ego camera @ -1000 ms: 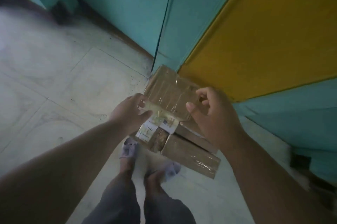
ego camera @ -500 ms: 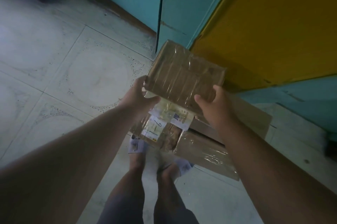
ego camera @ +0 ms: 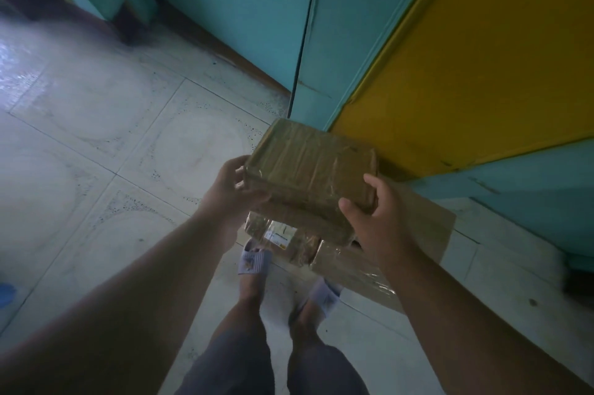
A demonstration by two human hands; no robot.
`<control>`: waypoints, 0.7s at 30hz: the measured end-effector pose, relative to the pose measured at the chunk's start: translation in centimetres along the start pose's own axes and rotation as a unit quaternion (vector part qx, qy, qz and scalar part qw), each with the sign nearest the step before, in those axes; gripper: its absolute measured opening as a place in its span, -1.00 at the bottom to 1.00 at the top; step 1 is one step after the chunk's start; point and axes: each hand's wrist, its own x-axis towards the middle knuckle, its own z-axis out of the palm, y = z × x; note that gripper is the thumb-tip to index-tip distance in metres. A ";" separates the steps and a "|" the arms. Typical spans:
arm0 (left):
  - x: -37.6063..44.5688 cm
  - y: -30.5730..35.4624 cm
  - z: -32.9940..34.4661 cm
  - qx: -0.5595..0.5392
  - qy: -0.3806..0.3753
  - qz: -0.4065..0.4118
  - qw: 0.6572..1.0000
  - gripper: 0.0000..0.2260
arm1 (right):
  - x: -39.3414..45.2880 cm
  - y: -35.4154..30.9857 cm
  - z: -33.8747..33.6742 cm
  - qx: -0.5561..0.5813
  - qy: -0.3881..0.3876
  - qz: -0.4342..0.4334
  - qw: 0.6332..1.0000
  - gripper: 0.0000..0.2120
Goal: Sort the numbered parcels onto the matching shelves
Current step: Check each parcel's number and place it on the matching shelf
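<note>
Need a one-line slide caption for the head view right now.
Both hands, left hand and right hand, grip a taped brown parcel above other parcels on the tiled floor.

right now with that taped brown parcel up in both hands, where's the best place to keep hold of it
Keep to the two short ends of the taped brown parcel, coming in from either side as the left hand and right hand do. It is a flat, stiff block with glossy tape all over, so fingers curled round opposite edges, thumbs on top, probably hold better than a pinch on the slick top.
</note>
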 end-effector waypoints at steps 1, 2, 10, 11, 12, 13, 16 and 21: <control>-1.7 0.9 -0.5 -0.026 -0.001 -0.001 1.000 -0.39 | -1.4 -1.2 -0.4 -0.011 0.003 -0.024 1.000 -0.38; -3.4 1.9 -0.9 -0.043 -0.003 0.004 0.999 -0.39 | -2.8 -2.5 -1.1 -0.027 0.010 -0.051 0.998 -0.37; -17.9 9.0 -3.7 -0.164 -0.033 0.120 0.979 -0.44 | -12.4 -13.2 -8.9 -0.054 0.074 -0.289 0.953 -0.39; -19.0 9.5 -3.7 -0.175 -0.039 0.136 0.974 -0.44 | -13.2 -14.3 -9.7 -0.053 0.078 -0.309 0.946 -0.40; -20.0 10.1 -3.7 -0.178 -0.043 0.150 0.971 -0.43 | -14.0 -15.3 -10.4 -0.054 0.084 -0.326 0.940 -0.42; -20.8 10.8 -3.7 -0.178 -0.047 0.161 0.970 -0.44 | -14.7 -16.2 -11.1 -0.056 0.091 -0.340 0.934 -0.42; -22.5 13.3 -3.8 -0.166 -0.071 0.194 0.964 -0.47 | -16.8 -18.1 -12.5 -0.066 0.125 -0.361 0.922 -0.43; -23.7 18.4 -4.9 -0.043 -0.160 0.303 0.938 -0.50 | -20.1 -19.6 -13.0 0.026 0.199 -0.329 0.923 -0.40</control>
